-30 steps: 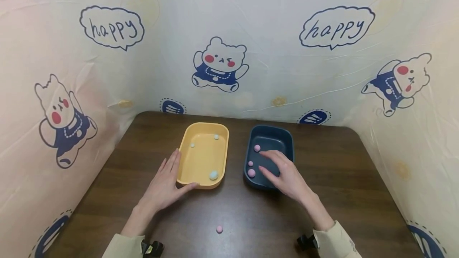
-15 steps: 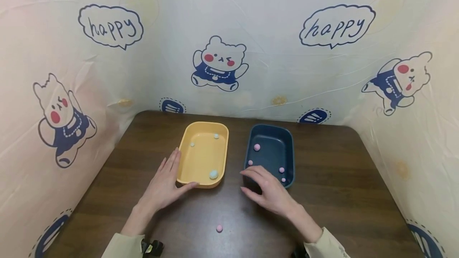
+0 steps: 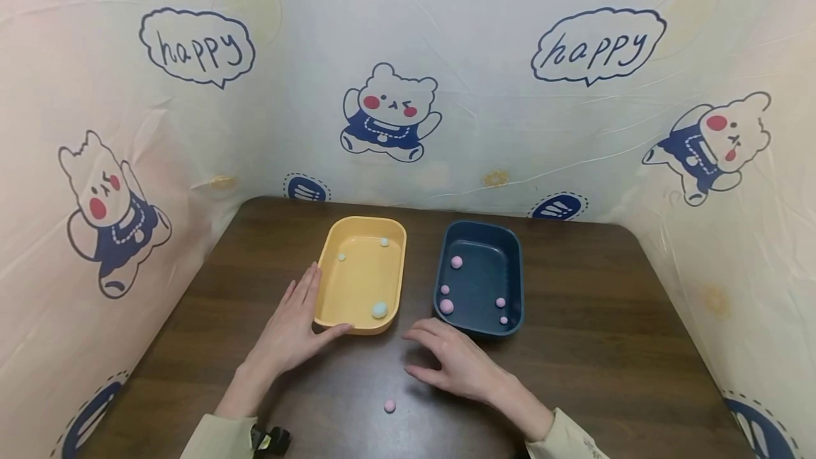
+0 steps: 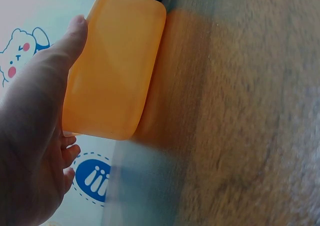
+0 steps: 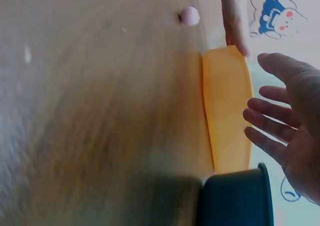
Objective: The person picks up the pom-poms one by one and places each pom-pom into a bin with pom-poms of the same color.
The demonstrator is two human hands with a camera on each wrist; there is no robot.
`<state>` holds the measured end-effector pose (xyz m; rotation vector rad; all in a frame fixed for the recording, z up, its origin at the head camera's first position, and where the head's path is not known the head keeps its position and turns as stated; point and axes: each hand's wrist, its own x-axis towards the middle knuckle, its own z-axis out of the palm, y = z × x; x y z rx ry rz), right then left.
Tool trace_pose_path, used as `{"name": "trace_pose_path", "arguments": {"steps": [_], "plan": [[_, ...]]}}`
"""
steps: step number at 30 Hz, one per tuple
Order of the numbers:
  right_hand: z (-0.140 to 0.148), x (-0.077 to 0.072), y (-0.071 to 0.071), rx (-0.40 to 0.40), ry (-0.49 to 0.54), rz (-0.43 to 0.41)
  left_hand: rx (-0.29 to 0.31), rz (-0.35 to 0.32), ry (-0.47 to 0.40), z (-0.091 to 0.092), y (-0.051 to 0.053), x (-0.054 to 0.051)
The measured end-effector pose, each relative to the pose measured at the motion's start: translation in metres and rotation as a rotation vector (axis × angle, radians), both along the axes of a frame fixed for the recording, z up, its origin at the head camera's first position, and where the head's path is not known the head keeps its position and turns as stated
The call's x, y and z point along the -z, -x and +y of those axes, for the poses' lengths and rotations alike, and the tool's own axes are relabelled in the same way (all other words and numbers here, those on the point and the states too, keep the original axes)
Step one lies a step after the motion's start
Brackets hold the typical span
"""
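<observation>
My left hand (image 3: 288, 335) rests against the near left corner of a yellow box (image 3: 360, 278), fingers straight along its side and thumb at its front edge. Inside lie small pale green balls, the largest a pale green ball (image 3: 380, 310) near the front. My right hand (image 3: 455, 360) hovers over the table in front of the dark blue box (image 3: 487, 331), thumb and fingers apart, holding nothing. Several pink balls lie in that box, among them a larger pink ball (image 3: 447, 307). A single pink ball (image 3: 390, 406) sits on the table, left of and nearer than my right hand.
Both boxes stand side by side on a dark wooden table (image 3: 586, 303), with a narrow gap between them. A printed cloth (image 3: 484, 133) with bears and "happy" bubbles encloses the back and sides.
My right hand has drawn back from over the dark blue box, moving left and nearer to the table in front. More pink balls in that box now show. The left hand stays put.
</observation>
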<state>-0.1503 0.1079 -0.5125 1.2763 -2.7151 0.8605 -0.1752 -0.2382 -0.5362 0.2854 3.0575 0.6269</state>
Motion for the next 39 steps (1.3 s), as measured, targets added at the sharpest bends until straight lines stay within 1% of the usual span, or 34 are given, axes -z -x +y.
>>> {"name": "trace_pose_path", "arguments": {"steps": [5, 12, 17, 22, 26, 31, 39], "plan": [[-0.007, 0.002, -0.002, -0.039, -0.048, -0.055, -0.002, 0.005, -0.003, -0.001, 0.0, 0.0], [-0.014, 0.01, -0.005, -0.085, -0.105, -0.088, 0.0, 0.003, -0.002, -0.001, 0.0, 0.003], [-0.019, 0.015, -0.007, -0.143, -0.133, -0.101, 0.001, 0.007, 0.002, -0.001, 0.001, 0.003], [-0.025, 0.017, -0.008, -0.186, -0.185, -0.129, 0.001, 0.014, 0.004, -0.001, 0.001, 0.002], [-0.028, 0.02, -0.01, -0.204, -0.223, -0.155, 0.001, 0.011, 0.0, -0.001, 0.002, 0.002], [-0.03, 0.022, -0.01, -0.207, -0.237, -0.184, -0.002, 0.008, -0.003, -0.001, 0.002, 0.003], [-0.034, 0.019, -0.007, -0.267, -0.257, -0.117, -0.001, 0.019, -0.005, -0.001, 0.001, 0.003]]}}
